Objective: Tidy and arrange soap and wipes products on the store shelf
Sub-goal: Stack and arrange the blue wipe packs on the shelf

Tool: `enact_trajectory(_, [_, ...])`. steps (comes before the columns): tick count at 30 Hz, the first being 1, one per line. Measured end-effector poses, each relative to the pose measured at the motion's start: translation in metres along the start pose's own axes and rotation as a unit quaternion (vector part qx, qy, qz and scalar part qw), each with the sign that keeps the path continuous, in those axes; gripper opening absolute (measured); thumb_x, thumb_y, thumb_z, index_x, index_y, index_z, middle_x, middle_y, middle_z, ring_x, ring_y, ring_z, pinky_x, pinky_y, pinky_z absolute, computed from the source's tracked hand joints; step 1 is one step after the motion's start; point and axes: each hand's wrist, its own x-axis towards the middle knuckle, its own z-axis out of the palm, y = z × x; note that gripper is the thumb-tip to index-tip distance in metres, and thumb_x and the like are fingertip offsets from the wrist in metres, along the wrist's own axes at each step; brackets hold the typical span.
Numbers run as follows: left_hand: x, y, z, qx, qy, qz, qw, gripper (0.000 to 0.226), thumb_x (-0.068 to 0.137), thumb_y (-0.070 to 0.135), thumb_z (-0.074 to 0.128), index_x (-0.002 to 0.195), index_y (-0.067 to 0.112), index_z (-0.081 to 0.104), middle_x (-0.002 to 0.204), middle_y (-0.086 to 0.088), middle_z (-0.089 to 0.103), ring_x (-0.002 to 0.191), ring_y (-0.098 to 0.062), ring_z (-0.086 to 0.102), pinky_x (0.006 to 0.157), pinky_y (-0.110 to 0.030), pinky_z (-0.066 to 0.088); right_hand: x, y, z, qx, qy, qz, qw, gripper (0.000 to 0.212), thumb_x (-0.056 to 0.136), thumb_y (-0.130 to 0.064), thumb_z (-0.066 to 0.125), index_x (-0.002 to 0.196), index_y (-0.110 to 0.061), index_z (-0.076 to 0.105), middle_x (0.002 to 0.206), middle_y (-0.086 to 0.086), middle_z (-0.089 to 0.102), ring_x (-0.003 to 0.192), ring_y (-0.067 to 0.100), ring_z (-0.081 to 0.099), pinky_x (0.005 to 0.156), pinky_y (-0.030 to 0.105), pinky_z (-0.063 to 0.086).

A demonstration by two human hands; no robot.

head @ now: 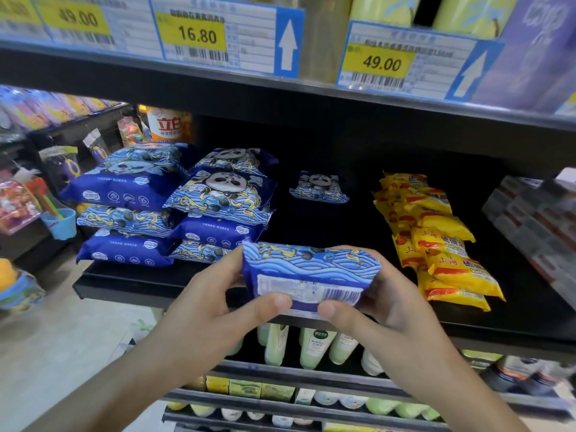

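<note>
Fingers of both hands clamped round blue wave-patterned wipes pack [307,271] (white barcode label facing up)

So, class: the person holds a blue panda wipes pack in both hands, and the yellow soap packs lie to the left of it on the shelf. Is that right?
Not quite. In the head view the yellow soap packs lie to the right of the held wipes pack, which the left hand and right hand grip.
</note>
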Motion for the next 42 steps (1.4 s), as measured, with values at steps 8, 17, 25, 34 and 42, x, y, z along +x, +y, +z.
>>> enact_trajectory(8, [-0.001, -0.008, -0.002, 0.012, 0.040, 0.012, 0.999, 0.062, 0.092, 0.056, 0.065, 0.149, 0.055, 0.038, 0.124, 0.030, 0.066, 0.116, 0.000, 0.065, 0.094, -0.021, 0.052, 0.003, 0.000, 0.004, 0.058, 0.027, 0.078, 0.995, 0.036, 0.083, -0.043, 0.075, 0.118, -0.036, 0.069, 0.115, -0.012, 0.076, 0.108, 0.008, 0.071, 0.084, 0.018, 0.057])
enact_trajectory(17, [-0.005, -0.014, -0.015, 0.308, 0.036, 0.139, 0.941, 0.090, 0.087, -0.012, 0.069, 0.151, 0.046, 0.046, 0.166, 0.018, 0.031, 0.147, -0.012, 0.040, 0.109, -0.027, 0.045, 0.007, -0.003, 0.005, 0.127, 0.045, 0.193, 0.972, 0.050, 0.080, -0.057, 0.072, 0.121, -0.029, 0.070, 0.110, 0.001, 0.078, 0.091, 0.019, 0.076, 0.060, 0.022, 0.057])
enact_trajectory(25, [0.002, -0.013, -0.009, 0.367, 0.019, 0.222, 0.903, 0.094, 0.074, 0.009, 0.090, 0.149, 0.042, 0.046, 0.165, 0.016, 0.032, 0.154, -0.019, 0.029, 0.121, -0.032, 0.031, 0.011, -0.005, 0.008, 0.193, 0.028, 0.252, 0.948, 0.056, 0.073, -0.056, 0.072, 0.116, -0.021, 0.075, 0.101, 0.010, 0.079, 0.074, 0.021, 0.076, 0.052, 0.024, 0.058])
enact_trajectory(34, [0.000, -0.017, -0.003, 0.319, 0.029, 0.205, 0.925, 0.066, 0.088, 0.019, 0.081, 0.144, 0.041, 0.053, 0.153, 0.024, 0.048, 0.147, -0.012, 0.043, 0.116, -0.038, 0.035, 0.012, -0.005, 0.004, 0.219, 0.030, 0.286, 0.932, 0.061, 0.076, -0.059, 0.074, 0.122, -0.020, 0.067, 0.094, 0.020, 0.077, 0.064, 0.028, 0.070, 0.051, 0.030, 0.059])
enact_trajectory(42, [0.001, -0.019, 0.005, 0.215, 0.028, 0.111, 0.970, 0.061, 0.086, 0.021, 0.075, 0.138, 0.045, 0.057, 0.143, 0.022, 0.057, 0.140, -0.013, 0.051, 0.108, -0.028, 0.039, 0.007, -0.003, -0.002, 0.132, 0.069, 0.258, 0.955, 0.054, 0.076, -0.080, 0.047, 0.119, -0.052, 0.064, 0.079, 0.014, 0.075, 0.055, 0.024, 0.061, 0.043, 0.030, 0.046])
